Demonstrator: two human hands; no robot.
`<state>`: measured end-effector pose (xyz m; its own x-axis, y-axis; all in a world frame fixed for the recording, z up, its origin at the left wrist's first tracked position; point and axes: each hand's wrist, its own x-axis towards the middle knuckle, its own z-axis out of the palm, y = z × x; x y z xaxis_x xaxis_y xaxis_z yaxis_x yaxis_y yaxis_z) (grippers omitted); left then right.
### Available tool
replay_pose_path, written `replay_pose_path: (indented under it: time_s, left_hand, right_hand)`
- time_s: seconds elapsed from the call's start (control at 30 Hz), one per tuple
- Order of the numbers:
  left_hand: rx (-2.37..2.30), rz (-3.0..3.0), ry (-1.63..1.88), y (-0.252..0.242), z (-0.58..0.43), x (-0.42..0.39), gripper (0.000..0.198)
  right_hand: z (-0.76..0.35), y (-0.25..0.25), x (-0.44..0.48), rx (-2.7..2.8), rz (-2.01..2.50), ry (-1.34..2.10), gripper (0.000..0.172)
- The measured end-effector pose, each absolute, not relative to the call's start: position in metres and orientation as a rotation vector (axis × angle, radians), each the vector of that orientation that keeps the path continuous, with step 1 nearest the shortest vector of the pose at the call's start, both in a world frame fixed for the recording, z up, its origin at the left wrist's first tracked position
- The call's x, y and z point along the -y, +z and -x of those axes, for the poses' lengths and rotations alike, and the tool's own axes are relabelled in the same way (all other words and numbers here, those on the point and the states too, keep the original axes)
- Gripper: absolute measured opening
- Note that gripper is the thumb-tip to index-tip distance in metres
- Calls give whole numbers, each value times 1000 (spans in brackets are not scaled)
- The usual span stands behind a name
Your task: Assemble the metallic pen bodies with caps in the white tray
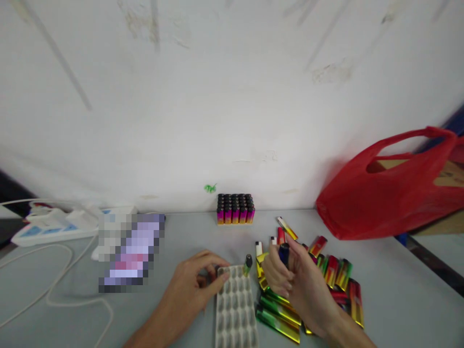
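— Where is your left hand (197, 280)?

— Low in front of me, forearm coming up from the bottom edge. My palm faces down and my fingers (217, 276) curl inward, their tips pressed against something.

— And your right hand (290, 280)?

— Raised just beside it, wrist bent, back of the hand toward me. My fingertips are pinched together around something small.

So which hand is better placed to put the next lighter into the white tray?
Probably the right hand: it already grips a dark lighter beside the loose pile. The left hand is steadying the white tray at its corner.
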<state>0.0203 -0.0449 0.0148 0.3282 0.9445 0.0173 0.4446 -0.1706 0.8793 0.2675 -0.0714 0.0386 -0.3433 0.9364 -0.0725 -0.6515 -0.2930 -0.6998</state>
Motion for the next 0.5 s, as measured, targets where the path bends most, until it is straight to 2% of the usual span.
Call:
replay_pose_path:
  time_s: [0.23, 0.5]
  left_hand:
    - [-1235, -1717, 743, 14, -21, 45, 26]
    - [-1238, -1762, 763, 16, -21, 44, 20]
  right_hand:
    - [-258, 25, 76, 611, 635, 1861, 60]
    - [-257, 24, 76, 610, 713, 1780, 66]
